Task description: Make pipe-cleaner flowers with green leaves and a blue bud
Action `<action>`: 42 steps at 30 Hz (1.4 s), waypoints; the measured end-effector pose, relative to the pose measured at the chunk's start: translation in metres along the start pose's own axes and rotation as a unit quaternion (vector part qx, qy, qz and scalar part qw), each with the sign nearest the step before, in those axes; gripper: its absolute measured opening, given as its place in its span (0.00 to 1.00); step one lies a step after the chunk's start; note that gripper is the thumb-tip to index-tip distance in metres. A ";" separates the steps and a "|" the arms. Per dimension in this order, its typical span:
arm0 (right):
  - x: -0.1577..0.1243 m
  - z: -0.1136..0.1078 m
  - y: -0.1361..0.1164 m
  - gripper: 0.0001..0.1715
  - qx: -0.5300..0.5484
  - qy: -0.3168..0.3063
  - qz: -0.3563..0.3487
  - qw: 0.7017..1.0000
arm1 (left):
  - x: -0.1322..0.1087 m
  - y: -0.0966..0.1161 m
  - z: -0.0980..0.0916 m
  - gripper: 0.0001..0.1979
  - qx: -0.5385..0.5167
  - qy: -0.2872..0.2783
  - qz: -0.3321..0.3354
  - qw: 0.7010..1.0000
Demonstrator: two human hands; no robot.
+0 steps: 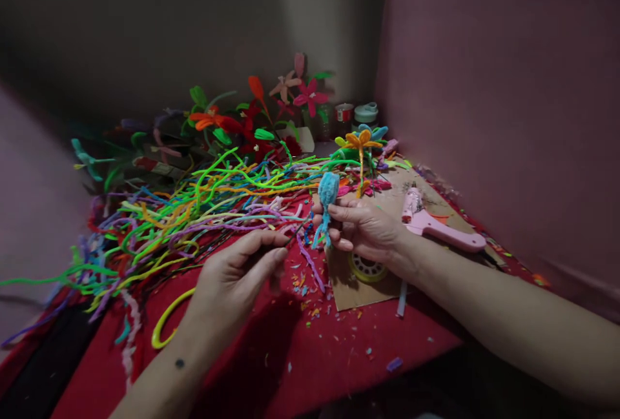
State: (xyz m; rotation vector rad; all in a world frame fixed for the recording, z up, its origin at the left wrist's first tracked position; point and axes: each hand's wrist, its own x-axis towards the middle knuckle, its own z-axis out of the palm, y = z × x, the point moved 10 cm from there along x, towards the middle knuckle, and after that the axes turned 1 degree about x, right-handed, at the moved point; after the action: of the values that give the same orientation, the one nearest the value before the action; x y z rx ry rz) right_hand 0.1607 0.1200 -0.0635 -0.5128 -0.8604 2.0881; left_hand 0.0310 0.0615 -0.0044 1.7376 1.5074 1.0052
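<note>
My right hand pinches a light-blue pipe-cleaner flower bud between thumb and fingers, its fuzzy ends hanging below. My left hand is closed on a thin dark wire, which points up toward the bud. Whether the wire touches the bud I cannot tell. Left of my hands lies a large heap of pipe cleaners in many colours. Beneath my right hand sits a yellow-rimmed spool, partly hidden, on a piece of cardboard.
A pink glue gun rests on the right of the cardboard, with a glue stick near its front edge. Finished pipe-cleaner flowers stand at the back beside a lidded jar. Coloured scraps litter the red cloth. A yellow loop lies by my left wrist.
</note>
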 end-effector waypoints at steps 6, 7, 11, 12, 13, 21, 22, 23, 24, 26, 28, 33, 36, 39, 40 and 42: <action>0.001 -0.001 0.004 0.13 -0.013 -0.010 -0.007 1.000 | 0.000 -0.001 0.017 0.06 -0.010 0.029 -0.003 1.000; 0.001 0.000 0.004 0.13 -0.014 -0.011 -0.005 1.000 | -0.001 -0.002 0.018 0.06 -0.018 0.028 -0.006 0.999; 0.000 0.002 0.003 0.12 -0.014 -0.005 -0.012 1.000 | -0.002 -0.002 0.021 0.06 -0.027 0.023 -0.008 0.999; -0.001 0.002 0.002 0.12 -0.011 -0.004 -0.014 1.000 | -0.003 0.000 0.021 0.06 -0.018 0.027 -0.003 0.999; -0.001 0.003 0.002 0.12 -0.007 -0.006 -0.015 1.000 | -0.003 0.002 0.019 0.06 -0.010 0.034 0.001 0.999; -0.002 0.004 0.004 0.13 -0.005 -0.007 -0.007 1.000 | -0.009 0.011 0.012 0.06 0.000 0.049 0.010 0.999; -0.002 0.004 0.004 0.13 -0.003 -0.005 -0.008 1.000 | -0.009 0.011 0.012 0.06 0.005 0.050 0.012 0.999; -0.002 0.005 0.003 0.13 -0.002 -0.004 -0.011 1.000 | -0.009 0.011 0.012 0.07 0.014 0.050 0.013 0.999; -0.003 0.006 0.003 0.13 -0.001 -0.004 -0.013 1.000 | -0.009 0.011 0.012 0.07 0.022 0.050 0.013 0.998; -0.002 0.007 0.003 0.14 -0.002 -0.006 -0.016 1.000 | -0.008 0.009 0.013 0.07 0.037 0.050 0.013 0.998; -0.002 0.006 0.005 0.14 -0.002 -0.002 -0.010 1.000 | -0.008 0.008 0.014 0.07 0.052 0.048 0.021 0.997; -0.003 0.006 0.008 0.15 0.000 0.007 -0.001 1.000 | -0.008 0.011 0.017 0.05 0.109 0.049 0.067 0.991; -0.003 0.006 0.007 0.14 -0.005 0.014 -0.009 1.000 | -0.008 0.016 0.016 0.05 0.142 0.062 0.098 0.983; -0.002 0.004 0.008 0.13 -0.008 0.026 -0.016 1.000 | -0.009 0.021 0.018 0.05 0.156 0.070 0.115 0.979; -0.002 0.003 0.009 0.13 -0.006 0.031 -0.017 0.999 | -0.009 0.020 0.019 0.05 0.151 0.070 0.111 0.980; -0.002 0.002 0.010 0.14 -0.001 0.035 -0.020 0.999 | -0.008 0.014 0.022 0.05 0.114 0.058 0.078 0.989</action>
State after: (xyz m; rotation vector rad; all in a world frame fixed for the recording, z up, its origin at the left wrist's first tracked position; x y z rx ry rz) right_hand 0.1555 0.1135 -0.0694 -0.5632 -0.8261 2.0215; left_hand 0.0571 0.0517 -0.0051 2.0141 1.6335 1.0613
